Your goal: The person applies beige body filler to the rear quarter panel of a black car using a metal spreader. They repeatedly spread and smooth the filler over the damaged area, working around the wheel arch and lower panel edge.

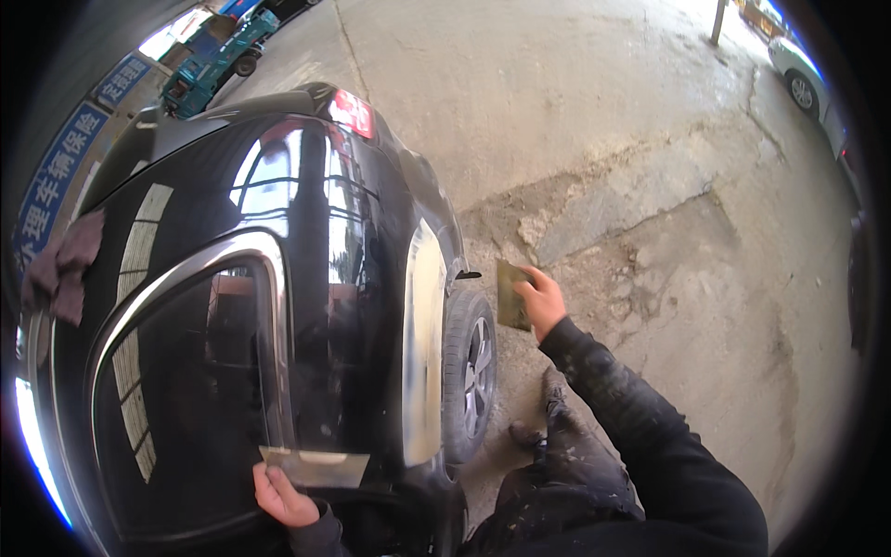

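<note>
A black car [353,325] fills the left and middle, with a pale, cream-coloured strip of filler [424,343] along the wheel-arch edge. My right hand [542,299] is out beyond the wheel, away from the bodywork. Its fingers pinch a flat, rectangular olive-brown putty spreader [511,295]. Low in the view, my left hand [283,497] grips one end of a thin, straw-coloured flat plate [320,468]. That plate is in front of the dark panel below the window; whether it touches the car I cannot tell.
The rear wheel [471,371] stands beside my legs [580,455]. A crumpled brownish cloth [67,265] lies on the car at far left. Cracked concrete [650,241] spreads right. Beyond are a teal three-wheeled truck [218,60], a white car [798,79] and a pole [718,20].
</note>
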`<state>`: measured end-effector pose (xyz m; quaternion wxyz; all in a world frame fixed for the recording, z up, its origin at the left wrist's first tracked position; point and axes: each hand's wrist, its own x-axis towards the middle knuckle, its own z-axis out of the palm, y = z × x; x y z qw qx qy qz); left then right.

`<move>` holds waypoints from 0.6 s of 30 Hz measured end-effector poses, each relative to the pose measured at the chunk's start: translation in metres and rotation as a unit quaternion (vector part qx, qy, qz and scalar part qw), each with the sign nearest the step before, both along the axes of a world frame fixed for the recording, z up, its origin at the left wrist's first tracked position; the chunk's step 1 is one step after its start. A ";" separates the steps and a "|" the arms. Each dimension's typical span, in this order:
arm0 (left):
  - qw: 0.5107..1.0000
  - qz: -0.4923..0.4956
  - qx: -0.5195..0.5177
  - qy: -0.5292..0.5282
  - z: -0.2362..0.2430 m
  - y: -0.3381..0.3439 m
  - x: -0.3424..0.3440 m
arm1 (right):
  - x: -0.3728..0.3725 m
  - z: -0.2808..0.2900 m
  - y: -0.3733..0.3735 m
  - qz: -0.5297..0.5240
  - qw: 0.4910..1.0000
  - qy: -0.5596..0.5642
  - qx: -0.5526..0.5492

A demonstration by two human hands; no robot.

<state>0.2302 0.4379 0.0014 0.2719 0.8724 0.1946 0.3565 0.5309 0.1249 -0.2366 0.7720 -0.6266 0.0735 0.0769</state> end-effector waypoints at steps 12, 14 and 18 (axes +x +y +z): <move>0.982 0.128 0.118 0.070 -0.046 0.037 -0.043 | 0.145 -0.063 0.133 0.084 0.991 -0.026 -0.105; 0.971 0.095 0.165 0.146 -0.053 0.053 -0.059 | 0.147 -0.066 0.137 0.100 0.986 -0.003 -0.136; 0.898 -0.014 0.405 0.169 -0.060 0.083 -0.081 | 0.150 -0.065 0.145 0.119 0.984 0.003 -0.135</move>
